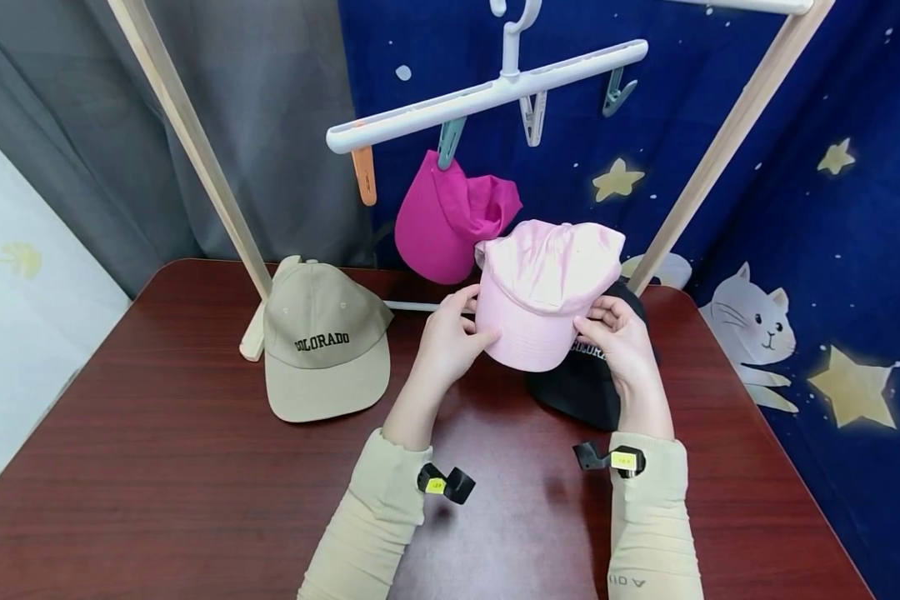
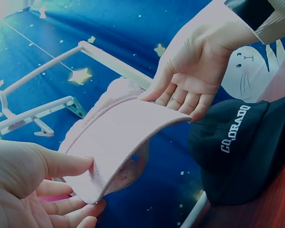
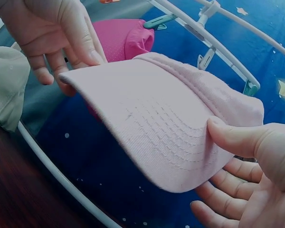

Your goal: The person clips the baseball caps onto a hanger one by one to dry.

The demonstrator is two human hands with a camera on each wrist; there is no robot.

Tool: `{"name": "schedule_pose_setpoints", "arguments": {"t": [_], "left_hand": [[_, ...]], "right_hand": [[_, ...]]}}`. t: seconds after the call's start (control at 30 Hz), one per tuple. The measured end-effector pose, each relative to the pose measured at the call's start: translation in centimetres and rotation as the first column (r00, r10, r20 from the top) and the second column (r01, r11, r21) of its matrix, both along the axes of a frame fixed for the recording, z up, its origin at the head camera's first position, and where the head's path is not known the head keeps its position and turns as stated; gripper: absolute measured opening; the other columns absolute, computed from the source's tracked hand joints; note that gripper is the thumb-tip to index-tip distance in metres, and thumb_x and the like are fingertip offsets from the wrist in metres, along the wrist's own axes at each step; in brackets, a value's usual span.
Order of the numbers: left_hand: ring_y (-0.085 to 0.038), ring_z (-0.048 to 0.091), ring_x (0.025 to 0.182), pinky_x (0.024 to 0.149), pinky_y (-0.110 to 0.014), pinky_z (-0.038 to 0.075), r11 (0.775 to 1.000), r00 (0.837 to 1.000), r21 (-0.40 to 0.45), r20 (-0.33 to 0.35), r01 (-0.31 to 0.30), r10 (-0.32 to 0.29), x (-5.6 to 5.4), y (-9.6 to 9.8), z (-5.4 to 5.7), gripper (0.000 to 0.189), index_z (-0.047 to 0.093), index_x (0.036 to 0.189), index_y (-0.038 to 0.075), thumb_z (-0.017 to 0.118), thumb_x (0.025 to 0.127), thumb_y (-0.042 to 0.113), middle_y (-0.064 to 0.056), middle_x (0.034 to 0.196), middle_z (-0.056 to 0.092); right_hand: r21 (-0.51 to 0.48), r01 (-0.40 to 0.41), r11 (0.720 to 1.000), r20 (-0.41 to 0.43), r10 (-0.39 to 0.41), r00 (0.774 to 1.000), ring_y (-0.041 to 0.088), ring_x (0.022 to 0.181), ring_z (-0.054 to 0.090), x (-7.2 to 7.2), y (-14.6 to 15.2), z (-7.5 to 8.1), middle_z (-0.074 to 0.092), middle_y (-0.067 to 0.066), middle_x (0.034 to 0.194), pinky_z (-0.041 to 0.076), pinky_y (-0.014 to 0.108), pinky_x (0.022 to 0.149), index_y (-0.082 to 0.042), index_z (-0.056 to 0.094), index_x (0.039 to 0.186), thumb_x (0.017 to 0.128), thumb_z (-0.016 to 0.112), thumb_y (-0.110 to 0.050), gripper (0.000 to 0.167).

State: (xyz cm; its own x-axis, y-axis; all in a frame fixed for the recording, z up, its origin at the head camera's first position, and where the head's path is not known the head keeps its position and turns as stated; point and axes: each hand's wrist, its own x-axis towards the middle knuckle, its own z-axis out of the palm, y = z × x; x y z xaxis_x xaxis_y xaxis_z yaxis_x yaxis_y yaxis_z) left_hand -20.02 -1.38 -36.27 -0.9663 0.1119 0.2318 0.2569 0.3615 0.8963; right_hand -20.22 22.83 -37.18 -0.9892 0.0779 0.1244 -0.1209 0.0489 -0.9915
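Note:
A light pink baseball cap (image 1: pixel 547 275) is held up above the table, its brim toward me and tilted down. My left hand (image 1: pixel 452 332) pinches the left side of the brim, thumb on top and fingers beneath. On the brim's other side my right hand (image 1: pixel 619 340) grips it the same way, as the right wrist view shows with the thumb on the brim (image 3: pixel 147 118). Behind hangs a magenta cap (image 1: pixel 450 221), clipped by a teal clothespin (image 1: pixel 451 143). A black cap (image 2: pixel 232 142) with white lettering lies on the table, partly hidden by the pink cap and right hand.
A tilted white hanger (image 1: pixel 487 93) carries the clips, including an orange one (image 1: pixel 365 175), a white one (image 1: pixel 533 118) and a teal one (image 1: pixel 617 92). Wooden posts (image 1: pixel 195 150) flank it. A beige cap (image 1: pixel 326 342) sits on the table (image 1: pixel 157 467) at left.

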Motion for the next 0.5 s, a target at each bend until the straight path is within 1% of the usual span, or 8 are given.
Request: {"name": "schedule_pose_setpoints", "arguments": {"t": [0.2, 0.43, 0.5], "left_hand": [[-0.021, 0.064, 0.082, 0.068, -0.031, 0.052, 1.0, 1.0, 0.007, -0.004, -0.007, 0.007, 0.3, -0.1, 0.4, 0.061, 0.052, 0.134, 0.004, 0.078, 0.079, 0.008, -0.012, 0.111, 0.059], [-0.022, 0.064, 0.081, 0.067, -0.031, 0.052, 1.0, 0.999, 0.017, -0.035, -0.003, 0.004, 0.8, -0.1, 1.0, 0.06, 0.053, 0.133, 0.002, 0.078, 0.079, 0.008, -0.012, 0.11, 0.06], [-0.022, 0.064, 0.081, 0.067, -0.031, 0.052, 1.0, 0.999, 0.02, -0.037, -0.003, 0.004, 0.9, -0.1, 1.2, 0.061, 0.053, 0.133, 0.002, 0.079, 0.078, 0.009, -0.012, 0.111, 0.06]], "right_hand": [[-0.029, -0.001, 1.0, -0.058, -0.001, 0.998, 0.008, 0.08, 0.062, 0.2, -0.1, 0.3, 0.06, 0.002, 0.093, 0.053, 0.022, 0.071, -0.001, 0.051, 0.109, 0.089, 0.062, 0.006, 0.024], [-0.117, -0.026, 0.993, -0.139, 0.009, 0.99, 0.008, 0.075, 0.062, 0.3, 0.0, 0.3, 0.062, 0.001, 0.09, 0.053, 0.022, 0.068, -0.008, 0.054, 0.104, 0.087, 0.065, 0.007, 0.025], [-0.132, -0.032, 0.991, -0.16, 0.01, 0.987, 0.008, 0.075, 0.062, 0.4, 0.0, 0.3, 0.062, 0.001, 0.089, 0.053, 0.022, 0.067, -0.009, 0.055, 0.103, 0.087, 0.064, 0.008, 0.025]]}}
